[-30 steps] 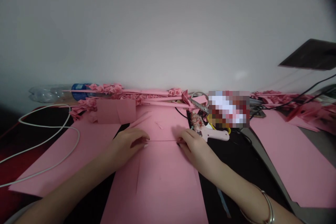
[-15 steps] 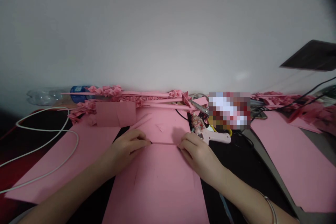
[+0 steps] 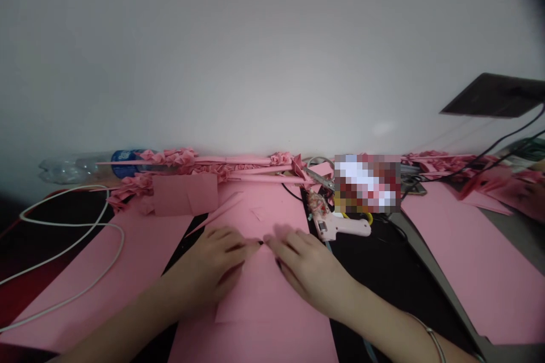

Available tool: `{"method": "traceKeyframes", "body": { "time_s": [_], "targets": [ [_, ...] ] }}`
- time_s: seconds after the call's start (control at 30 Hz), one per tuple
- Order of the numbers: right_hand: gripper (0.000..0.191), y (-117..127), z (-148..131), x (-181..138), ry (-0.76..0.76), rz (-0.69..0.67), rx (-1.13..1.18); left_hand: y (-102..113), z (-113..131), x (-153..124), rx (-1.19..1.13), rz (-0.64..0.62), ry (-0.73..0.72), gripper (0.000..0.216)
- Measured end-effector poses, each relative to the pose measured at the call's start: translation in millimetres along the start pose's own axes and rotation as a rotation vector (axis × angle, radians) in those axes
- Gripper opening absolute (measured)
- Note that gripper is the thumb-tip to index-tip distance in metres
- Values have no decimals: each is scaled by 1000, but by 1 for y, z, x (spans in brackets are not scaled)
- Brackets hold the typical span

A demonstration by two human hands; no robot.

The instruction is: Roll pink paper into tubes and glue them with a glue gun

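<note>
While left hand (image 3: 221,261) and right hand (image 3: 310,267) curl close together mid-frame, fingertips nearly meet over upper edge of pink paper (image 3: 254,295), lying at lower centre; pinching or only pressing, cannot tell. Step in hand looks like creasing fold; next move seems to call for even pressure along edge. Clear bottle (image 3: 80,167) on its side, left of frame; contents not discernible.

We see a dark counter (image 3: 370,264) carrying a pink sheet (image 3: 145,244) at the left, layered pink paper (image 3: 255,346) in the middle, a glue gun (image 3: 347,227) to its right, and paper flowers (image 3: 136,184) and a clear bottle (image 3: 72,167) far left.
</note>
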State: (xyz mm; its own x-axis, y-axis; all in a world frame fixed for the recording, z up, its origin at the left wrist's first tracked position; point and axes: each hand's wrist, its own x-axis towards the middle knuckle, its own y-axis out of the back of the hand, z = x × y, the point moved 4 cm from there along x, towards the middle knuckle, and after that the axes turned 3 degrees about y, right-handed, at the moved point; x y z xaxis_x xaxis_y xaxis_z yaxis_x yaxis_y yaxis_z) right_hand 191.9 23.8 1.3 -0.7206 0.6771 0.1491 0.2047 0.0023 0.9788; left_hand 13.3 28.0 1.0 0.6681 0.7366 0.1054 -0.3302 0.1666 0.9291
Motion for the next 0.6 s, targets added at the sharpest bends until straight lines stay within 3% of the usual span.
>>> {"method": "traceKeyframes", "body": {
  "time_s": [0.2, 0.47, 0.6],
  "targets": [
    [39, -7, -13, 3, -35, -69, -82, -10, 11, 2, 74, -24, 59, 38],
    [23, 5, 2, -12, -144, -69, -194, 6, -3, -10, 147, 20, 212, 27],
    [13, 3, 9, -19, -169, -93, -255, 8, -11, -14, 125, 36, 198, 20]
  ]
}}
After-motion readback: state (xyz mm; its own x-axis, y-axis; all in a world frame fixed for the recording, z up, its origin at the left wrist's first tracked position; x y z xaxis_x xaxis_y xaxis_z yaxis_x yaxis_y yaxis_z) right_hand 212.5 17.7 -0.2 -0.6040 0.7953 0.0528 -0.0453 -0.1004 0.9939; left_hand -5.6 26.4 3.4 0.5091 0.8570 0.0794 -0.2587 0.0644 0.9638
